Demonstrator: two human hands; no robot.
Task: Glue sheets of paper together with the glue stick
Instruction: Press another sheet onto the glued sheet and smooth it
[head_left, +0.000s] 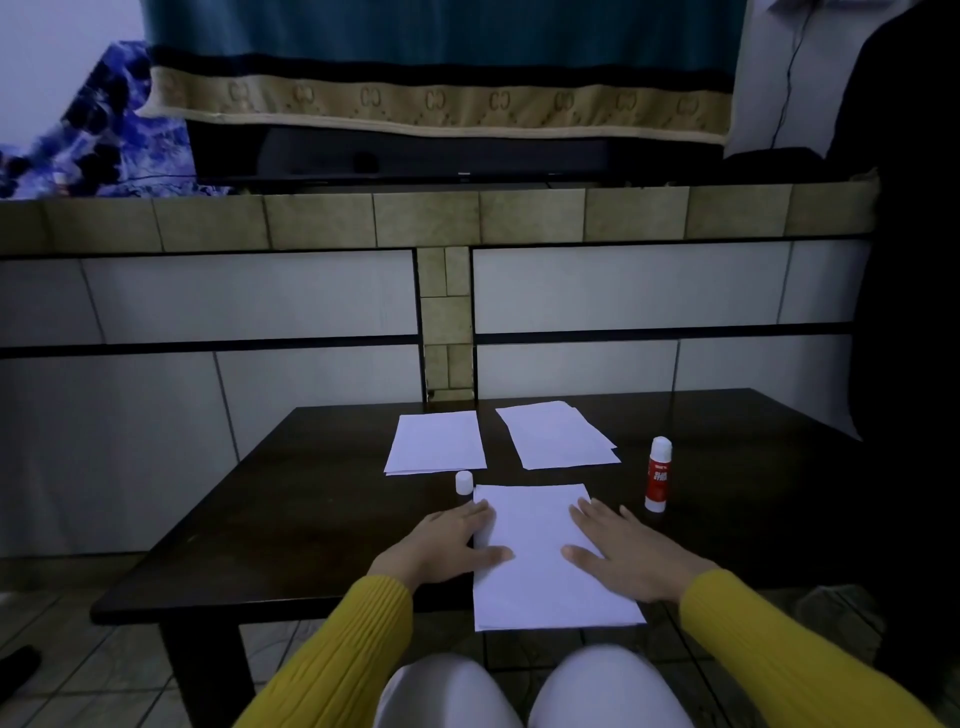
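A white sheet of paper lies at the near edge of the dark table, its front end hanging slightly over the edge. My left hand lies flat on the sheet's left side with straight fingers. My right hand presses flat on its right side. A red and white glue stick stands upright to the right of the sheet, uncapped. Its small white cap stands by the sheet's far left corner. Neither hand touches the glue stick.
Two more stacks of white paper lie farther back: one at the middle and one to its right, slightly fanned. A tiled wall stands right behind the table. My knees are under the near edge.
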